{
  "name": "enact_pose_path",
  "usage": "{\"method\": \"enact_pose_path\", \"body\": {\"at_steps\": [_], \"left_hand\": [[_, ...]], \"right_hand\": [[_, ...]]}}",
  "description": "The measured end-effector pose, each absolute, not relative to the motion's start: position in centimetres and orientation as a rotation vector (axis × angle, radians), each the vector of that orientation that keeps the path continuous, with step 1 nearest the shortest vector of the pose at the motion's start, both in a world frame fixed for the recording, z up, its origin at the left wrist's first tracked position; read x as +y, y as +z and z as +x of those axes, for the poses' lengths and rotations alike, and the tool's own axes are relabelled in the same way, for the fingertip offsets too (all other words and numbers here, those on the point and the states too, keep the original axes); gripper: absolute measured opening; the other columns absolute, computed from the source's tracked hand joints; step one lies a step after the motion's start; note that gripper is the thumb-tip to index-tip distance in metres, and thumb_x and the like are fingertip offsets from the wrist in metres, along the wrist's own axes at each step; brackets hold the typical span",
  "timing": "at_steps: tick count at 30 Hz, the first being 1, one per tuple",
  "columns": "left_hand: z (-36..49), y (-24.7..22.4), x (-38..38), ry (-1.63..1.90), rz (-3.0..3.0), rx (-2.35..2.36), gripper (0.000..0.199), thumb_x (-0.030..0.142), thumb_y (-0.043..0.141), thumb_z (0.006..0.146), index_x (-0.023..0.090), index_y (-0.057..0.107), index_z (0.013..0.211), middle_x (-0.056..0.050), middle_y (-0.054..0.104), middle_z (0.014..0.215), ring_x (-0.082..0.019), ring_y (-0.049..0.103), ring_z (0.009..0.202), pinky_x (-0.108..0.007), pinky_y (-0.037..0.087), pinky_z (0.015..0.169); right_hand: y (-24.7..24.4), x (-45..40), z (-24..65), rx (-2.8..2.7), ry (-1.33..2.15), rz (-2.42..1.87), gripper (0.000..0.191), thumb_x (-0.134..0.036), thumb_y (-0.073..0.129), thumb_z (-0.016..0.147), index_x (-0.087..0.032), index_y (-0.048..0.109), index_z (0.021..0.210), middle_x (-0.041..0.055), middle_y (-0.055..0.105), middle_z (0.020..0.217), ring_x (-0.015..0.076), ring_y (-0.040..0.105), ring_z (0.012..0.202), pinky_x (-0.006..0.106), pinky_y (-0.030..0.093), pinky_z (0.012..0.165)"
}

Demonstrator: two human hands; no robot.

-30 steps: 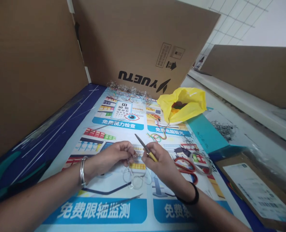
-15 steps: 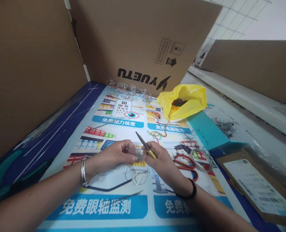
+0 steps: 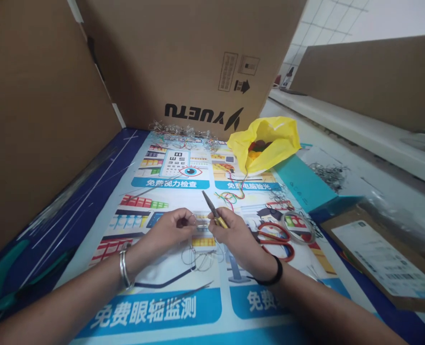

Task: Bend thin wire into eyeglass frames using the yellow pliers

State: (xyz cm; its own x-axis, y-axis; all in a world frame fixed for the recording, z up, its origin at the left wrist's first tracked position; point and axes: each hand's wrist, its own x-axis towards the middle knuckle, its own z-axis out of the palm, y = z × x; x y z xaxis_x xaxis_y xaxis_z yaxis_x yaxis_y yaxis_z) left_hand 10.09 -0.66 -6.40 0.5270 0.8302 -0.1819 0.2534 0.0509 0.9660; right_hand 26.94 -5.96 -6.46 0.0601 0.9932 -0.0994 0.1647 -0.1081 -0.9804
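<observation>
In front of yellow bag (image 3: 274, 155), L hand (image 3: 172, 228) pinching thin wire (image 3: 202, 224) w/ fingertips; R hand (image 3: 236, 235) gripping yellow-hdl tool (image 3: 210, 203).

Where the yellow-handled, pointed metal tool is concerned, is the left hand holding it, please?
No, the right hand grips the pointed metal tool.

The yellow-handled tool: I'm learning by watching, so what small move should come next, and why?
Perhaps tilt the yellow-handled tool toward the thin strand: the right hand holds the tool tip-forward, while the left hand pinches the strand close by.
</observation>
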Motion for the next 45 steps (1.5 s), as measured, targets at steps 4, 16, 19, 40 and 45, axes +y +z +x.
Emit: {"method": "enact_pose_path", "body": {"at_steps": [4,16,19,40,45], "left_hand": [[10.1,-6.4,-0.8,0.677,1.584,0.984,0.018,0.020,0.059,0.071,0.019,0.048,0.086,0.000,0.059,0.078,-0.013,0.057,0.070,-0.026,0.045,0.065],[9.2,-6.0,-0.6,0.662,1.966,0.926,0.008,0.024,0.049,0.084,0.019,0.055,0.083,-0.001,0.060,0.085,-0.014,0.055,0.078,-0.026,0.042,0.072],[9.1,-6.0,-0.6,0.669,1.907,0.866,0.012,0.028,0.048,0.086,0.019,0.054,0.083,-0.001,0.060,0.087,-0.014,0.054,0.080,-0.026,0.040,0.073],[9.6,-5.8,-0.7,0.662,1.230,0.818,0.019,0.034,0.059,0.081,0.017,0.051,0.077,-0.005,0.064,0.092,-0.011,0.053,0.066,-0.024,0.039,0.061],[9.3,-6.0,-0.6,0.608,1.275,0.764,0.019,0.033,0.059,0.081,0.017,0.051,0.077,-0.005,0.064,0.091,-0.012,0.054,0.068,-0.025,0.039,0.063]], "right_hand": [[-6.4,-5.9,26.9,-1.210,1.178,-1.417,0.014,-0.026,0.054,0.072,-0.019,0.053,0.084,-0.0062,0.043,0.062,0.0074,0.037,0.051,0.021,0.030,0.047],[-5.9,-5.8,27.2,-1.248,1.137,-1.373,0.010,-0.024,0.054,0.072,-0.019,0.052,0.080,-0.0041,0.048,0.069,0.0095,0.042,0.062,0.023,0.034,0.057],[-6.1,-5.7,27.4,-1.252,1.141,-1.371,0.010,-0.024,0.053,0.072,-0.019,0.052,0.080,-0.0045,0.047,0.068,0.0094,0.042,0.061,0.023,0.033,0.056],[-7.0,-5.5,27.6,-1.518,0.998,-1.418,0.004,-0.020,0.049,0.075,-0.019,0.051,0.078,-0.0033,0.049,0.070,0.0110,0.045,0.066,0.023,0.035,0.058],[-6.7,-5.6,27.5,-1.505,1.014,-1.415,0.004,-0.021,0.049,0.076,-0.019,0.051,0.078,-0.0028,0.050,0.071,0.0113,0.045,0.066,0.023,0.036,0.059]]}}
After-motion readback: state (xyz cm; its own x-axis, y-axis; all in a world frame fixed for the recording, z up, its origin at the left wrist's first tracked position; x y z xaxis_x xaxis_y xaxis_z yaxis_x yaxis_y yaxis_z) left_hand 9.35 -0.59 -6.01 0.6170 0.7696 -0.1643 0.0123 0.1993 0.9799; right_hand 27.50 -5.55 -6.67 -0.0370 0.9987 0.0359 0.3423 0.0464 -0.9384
